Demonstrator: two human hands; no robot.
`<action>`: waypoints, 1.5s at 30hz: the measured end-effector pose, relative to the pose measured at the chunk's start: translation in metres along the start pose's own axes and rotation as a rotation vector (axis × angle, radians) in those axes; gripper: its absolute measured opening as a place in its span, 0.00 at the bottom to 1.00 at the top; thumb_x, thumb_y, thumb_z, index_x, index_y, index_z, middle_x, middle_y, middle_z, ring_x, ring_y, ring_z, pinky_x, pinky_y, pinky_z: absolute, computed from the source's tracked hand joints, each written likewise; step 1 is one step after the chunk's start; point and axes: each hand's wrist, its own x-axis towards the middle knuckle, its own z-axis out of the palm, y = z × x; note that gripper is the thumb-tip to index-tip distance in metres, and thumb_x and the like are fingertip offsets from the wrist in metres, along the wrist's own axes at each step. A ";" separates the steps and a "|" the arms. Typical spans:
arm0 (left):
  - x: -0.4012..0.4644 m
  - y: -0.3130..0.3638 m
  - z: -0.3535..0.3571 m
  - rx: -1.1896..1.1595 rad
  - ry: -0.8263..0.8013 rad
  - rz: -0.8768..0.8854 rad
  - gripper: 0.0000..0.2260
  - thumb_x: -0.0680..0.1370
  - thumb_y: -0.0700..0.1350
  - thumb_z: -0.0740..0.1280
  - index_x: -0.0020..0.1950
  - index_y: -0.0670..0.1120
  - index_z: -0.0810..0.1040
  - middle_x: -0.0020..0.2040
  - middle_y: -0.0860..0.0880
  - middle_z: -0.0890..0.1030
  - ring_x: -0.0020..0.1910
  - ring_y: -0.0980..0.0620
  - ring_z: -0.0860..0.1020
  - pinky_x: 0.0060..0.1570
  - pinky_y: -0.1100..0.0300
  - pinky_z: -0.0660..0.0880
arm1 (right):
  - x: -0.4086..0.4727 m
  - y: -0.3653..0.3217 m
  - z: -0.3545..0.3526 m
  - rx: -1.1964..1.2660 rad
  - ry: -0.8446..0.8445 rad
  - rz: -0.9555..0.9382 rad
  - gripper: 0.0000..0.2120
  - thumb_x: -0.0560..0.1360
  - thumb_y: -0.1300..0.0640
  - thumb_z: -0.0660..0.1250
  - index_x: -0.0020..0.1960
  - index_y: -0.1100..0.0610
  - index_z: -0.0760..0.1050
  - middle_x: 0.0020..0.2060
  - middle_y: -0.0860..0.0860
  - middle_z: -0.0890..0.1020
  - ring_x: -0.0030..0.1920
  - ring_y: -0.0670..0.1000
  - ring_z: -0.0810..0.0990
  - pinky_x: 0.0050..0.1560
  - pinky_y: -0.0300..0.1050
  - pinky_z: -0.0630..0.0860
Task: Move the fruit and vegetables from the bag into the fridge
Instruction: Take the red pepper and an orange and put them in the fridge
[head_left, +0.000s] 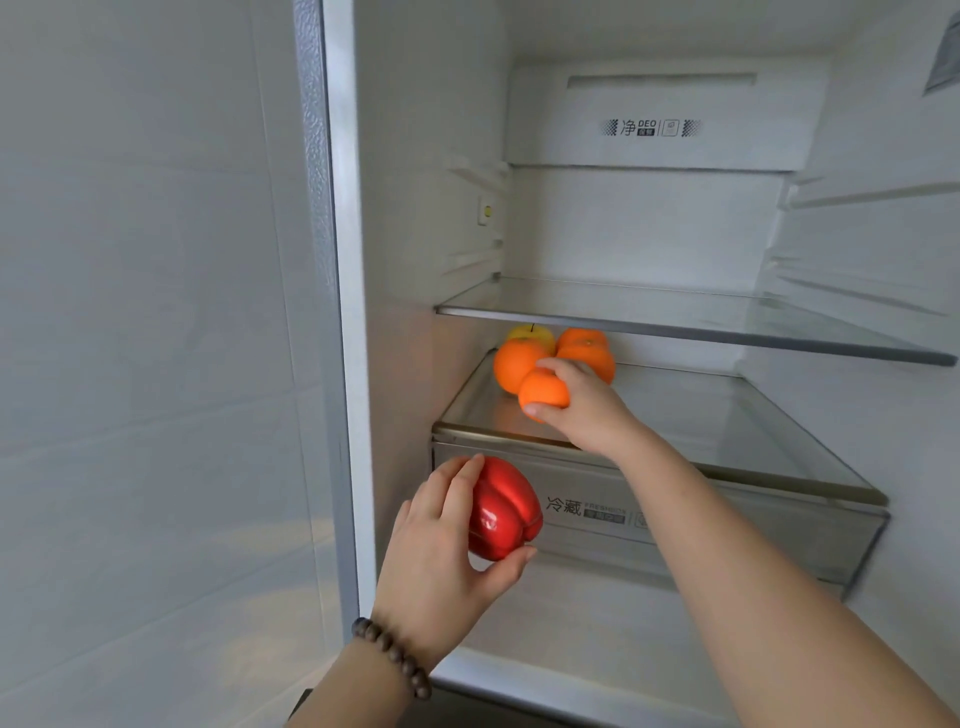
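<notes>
My right hand (587, 410) reaches into the open fridge and grips a small orange mandarin (543, 392) just above the lower glass shelf (727, 436). At the back left of that shelf lie an orange (511, 366), a yellow apple (530, 333) and two more orange fruits (589, 351). My left hand (441, 545), with a bead bracelet on the wrist, holds a glossy red bell pepper (501, 512) in front of the drawer, below the shelf's front edge. The bag is out of view.
An upper glass shelf (675, 319) spans the fridge above the fruit. A clear crisper drawer (753, 525) with printed lettering sits under the lower shelf. The fridge's left wall (415, 260) and a grey panel (156, 312) stand to the left.
</notes>
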 end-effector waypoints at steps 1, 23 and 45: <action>0.000 -0.001 0.000 0.000 -0.003 0.002 0.37 0.66 0.66 0.67 0.70 0.51 0.64 0.65 0.54 0.70 0.61 0.53 0.72 0.58 0.52 0.73 | 0.001 0.000 0.001 0.003 0.005 -0.001 0.31 0.70 0.48 0.71 0.70 0.49 0.63 0.70 0.53 0.65 0.66 0.55 0.68 0.64 0.45 0.64; 0.007 0.002 -0.018 -0.220 -0.085 0.217 0.38 0.67 0.64 0.69 0.72 0.50 0.63 0.69 0.54 0.67 0.67 0.57 0.67 0.64 0.52 0.70 | -0.090 -0.038 -0.032 0.091 0.227 -0.019 0.32 0.72 0.49 0.69 0.72 0.52 0.61 0.71 0.51 0.66 0.69 0.49 0.65 0.62 0.35 0.58; 0.217 0.079 -0.020 -0.302 -0.259 0.428 0.41 0.65 0.35 0.75 0.71 0.56 0.58 0.60 0.47 0.64 0.54 0.46 0.72 0.57 0.52 0.74 | -0.130 0.038 -0.027 -0.394 0.247 0.178 0.25 0.74 0.47 0.66 0.68 0.56 0.69 0.66 0.55 0.72 0.67 0.58 0.67 0.68 0.50 0.63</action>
